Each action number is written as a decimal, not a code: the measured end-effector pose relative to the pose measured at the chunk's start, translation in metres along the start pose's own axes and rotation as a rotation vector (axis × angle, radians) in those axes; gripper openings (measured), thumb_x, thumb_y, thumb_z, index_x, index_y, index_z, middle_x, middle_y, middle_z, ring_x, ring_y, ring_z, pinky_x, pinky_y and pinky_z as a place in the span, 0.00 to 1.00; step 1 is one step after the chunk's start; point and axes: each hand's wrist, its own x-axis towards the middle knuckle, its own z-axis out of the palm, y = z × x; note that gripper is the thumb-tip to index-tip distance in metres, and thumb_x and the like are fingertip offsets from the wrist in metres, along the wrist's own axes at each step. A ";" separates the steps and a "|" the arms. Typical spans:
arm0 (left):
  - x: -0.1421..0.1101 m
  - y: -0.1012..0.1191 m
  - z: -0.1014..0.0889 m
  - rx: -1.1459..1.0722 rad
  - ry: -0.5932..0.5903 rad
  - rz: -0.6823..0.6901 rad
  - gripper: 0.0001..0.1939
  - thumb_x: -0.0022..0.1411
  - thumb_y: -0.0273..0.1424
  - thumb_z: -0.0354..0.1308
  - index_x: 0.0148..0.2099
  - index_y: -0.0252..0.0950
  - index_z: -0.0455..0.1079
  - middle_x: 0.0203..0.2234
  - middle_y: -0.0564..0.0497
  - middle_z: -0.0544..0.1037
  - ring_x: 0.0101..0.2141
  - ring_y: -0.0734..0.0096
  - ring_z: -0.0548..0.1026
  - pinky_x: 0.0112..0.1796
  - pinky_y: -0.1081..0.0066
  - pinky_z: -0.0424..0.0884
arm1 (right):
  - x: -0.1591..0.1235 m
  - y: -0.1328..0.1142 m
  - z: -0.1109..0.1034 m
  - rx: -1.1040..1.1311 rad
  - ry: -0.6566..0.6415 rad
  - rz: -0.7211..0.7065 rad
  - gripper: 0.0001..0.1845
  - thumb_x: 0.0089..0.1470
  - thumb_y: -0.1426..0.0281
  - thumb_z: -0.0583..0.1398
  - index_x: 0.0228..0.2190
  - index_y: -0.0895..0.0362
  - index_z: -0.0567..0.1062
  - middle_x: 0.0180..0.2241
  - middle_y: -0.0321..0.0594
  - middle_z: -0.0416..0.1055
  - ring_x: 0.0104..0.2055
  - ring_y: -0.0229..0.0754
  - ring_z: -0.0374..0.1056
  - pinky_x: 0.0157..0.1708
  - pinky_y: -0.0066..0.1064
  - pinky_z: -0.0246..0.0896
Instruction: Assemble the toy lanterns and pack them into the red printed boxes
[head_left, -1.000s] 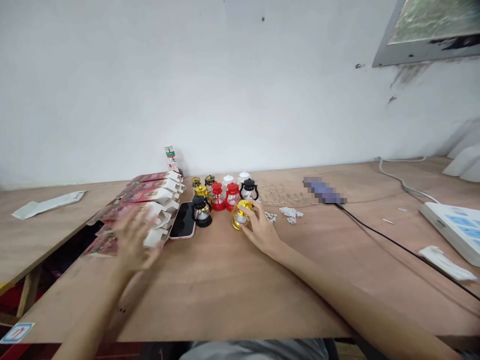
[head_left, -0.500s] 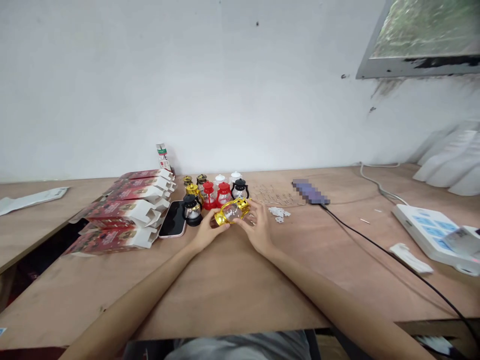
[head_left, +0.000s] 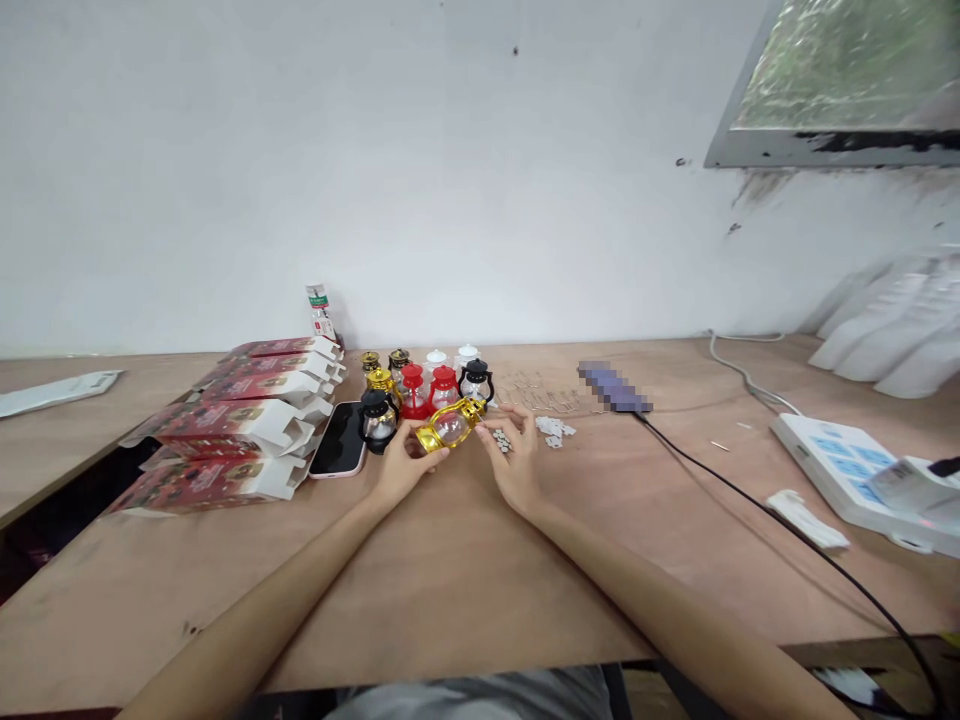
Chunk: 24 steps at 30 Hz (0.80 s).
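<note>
My left hand point(head_left: 405, 465) is closed around the base of a gold toy lantern point(head_left: 452, 428), which lies tilted above the table with its top to the right. At that top end is my right hand point(head_left: 516, 465), its thumb tip by the lantern's cap and its fingers apart. Small round button cells point(head_left: 502, 440) show in the gap between thumb and fingers. Behind the held lantern stand other small lanterns: a black one point(head_left: 379, 420) at the left, two red ones point(head_left: 413, 392), another black one point(head_left: 475, 380), and gold, dark and white ones.
Flattened-looking red printed boxes point(head_left: 240, 428) with open white flaps lie in a row on the left. Beside them lies a phone point(head_left: 337, 440). White tabs point(head_left: 553, 430), thin wire pieces point(head_left: 536, 390), a pixelated device with a black cable point(head_left: 615, 388) and a power strip point(head_left: 840, 465) are to the right.
My left hand came from the boxes and took the lantern's base. The lantern was lifted and tipped over. My right hand has loosened and slid toward its top end. The view shifted slightly right.
</note>
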 end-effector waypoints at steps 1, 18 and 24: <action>0.000 0.001 0.000 -0.014 0.000 -0.003 0.24 0.40 0.37 0.67 0.38 0.36 0.61 0.28 0.55 0.72 0.27 0.72 0.71 0.21 0.75 0.70 | 0.002 0.001 -0.001 0.005 0.021 0.004 0.14 0.57 0.60 0.54 0.28 0.55 0.74 0.40 0.44 0.62 0.47 0.45 0.63 0.49 0.41 0.58; -0.006 0.010 0.001 -0.072 -0.188 -0.042 0.27 0.42 0.40 0.67 0.43 0.34 0.65 0.28 0.54 0.73 0.22 0.75 0.72 0.21 0.76 0.67 | 0.018 0.024 -0.008 0.205 -0.179 0.297 0.13 0.47 0.67 0.53 0.29 0.57 0.76 0.29 0.40 0.76 0.31 0.44 0.70 0.31 0.34 0.63; -0.005 0.007 0.001 -0.067 -0.180 -0.029 0.27 0.42 0.40 0.66 0.44 0.35 0.65 0.28 0.54 0.73 0.21 0.76 0.71 0.19 0.77 0.67 | 0.015 0.022 -0.008 0.175 -0.205 0.279 0.12 0.47 0.68 0.52 0.29 0.56 0.74 0.27 0.39 0.75 0.30 0.44 0.69 0.31 0.34 0.62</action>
